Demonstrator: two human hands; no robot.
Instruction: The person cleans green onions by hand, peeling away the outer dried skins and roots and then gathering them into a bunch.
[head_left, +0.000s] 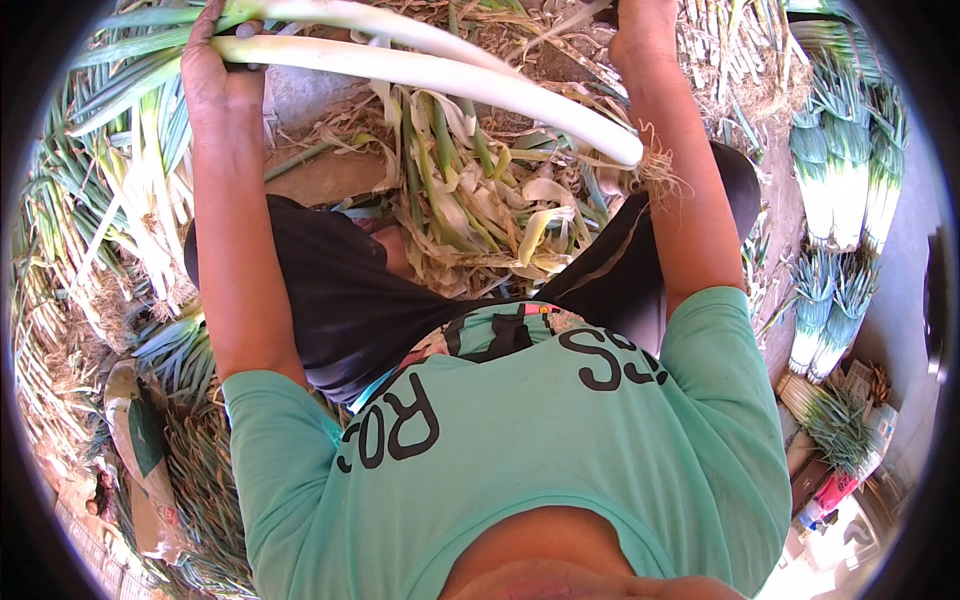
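Observation:
My left hand (214, 64) is closed around two leeks, just below where their green leaves fan out. Both long white shanks stretch to the right across the view. The nearer leek (442, 79) ends in a tuft of roots beside my right forearm. Behind it, the farther leek (390, 26) is partly hidden. My right hand (645, 19) is at the top edge, mostly cut off, so its fingers cannot be made out. A thin pale strip of leaf (559, 30) runs up close to it. Between my legs lies a heap of stripped leek leaves (487, 195).
Loose leeks with roots (150, 217) are piled at my left, more leeks (739, 52) at the upper right. Tied bundles (844, 165) stand in rows along the right wall. A sack (139, 457) lies on greens at lower left. My folded legs (337, 292) frame the leaf heap.

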